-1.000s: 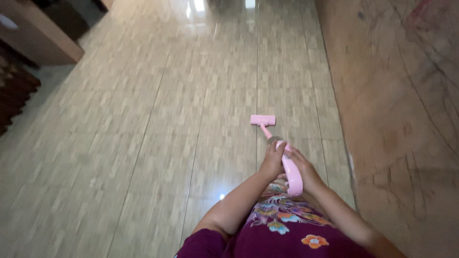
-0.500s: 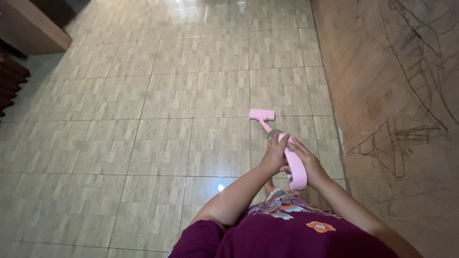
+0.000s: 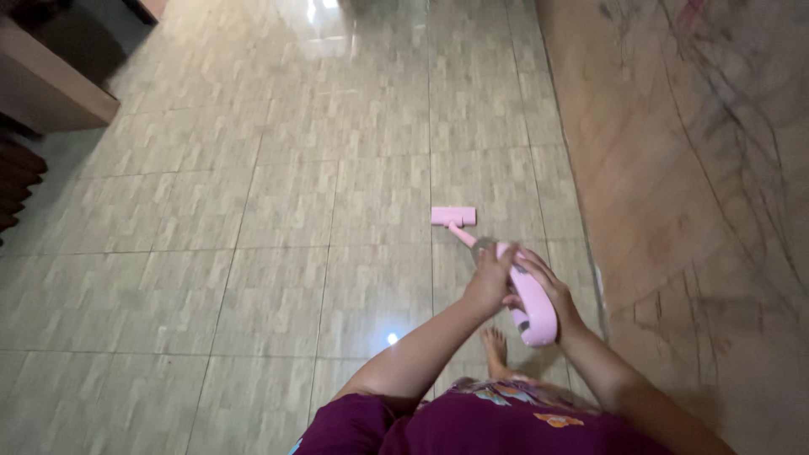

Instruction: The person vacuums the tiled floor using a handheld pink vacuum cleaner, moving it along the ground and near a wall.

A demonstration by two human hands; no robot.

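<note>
**Pink floor vacuum close to the wall, bare foot under the handle**

Both hands are closed on the small pink plastic stick vacuum (image 3: 516, 286). The left hand (image 3: 487, 282) wraps the upper part of its body from the left, and the right hand (image 3: 552, 295) clasps it from the right, fingers curled over the top. The flat pink floor head (image 3: 453, 216) rests on the glossy beige tiled floor (image 3: 278, 211), ahead of the person and near the foot of the orange-brown scribbled wall (image 3: 691, 168).

The likeliest trouble is the head striking or scraping the wall's base, since it lies just beside that edge and a slight swing to the right would carry it in. A bare foot (image 3: 493, 350) stands directly below the handle's rear end; a pull straight back could bring the head toward the toes. The tiles shine strongly, so they may be slippery for bare feet. The wooden furniture edge (image 3: 59, 88) at the far left is well apart and seems no hazard.
</note>
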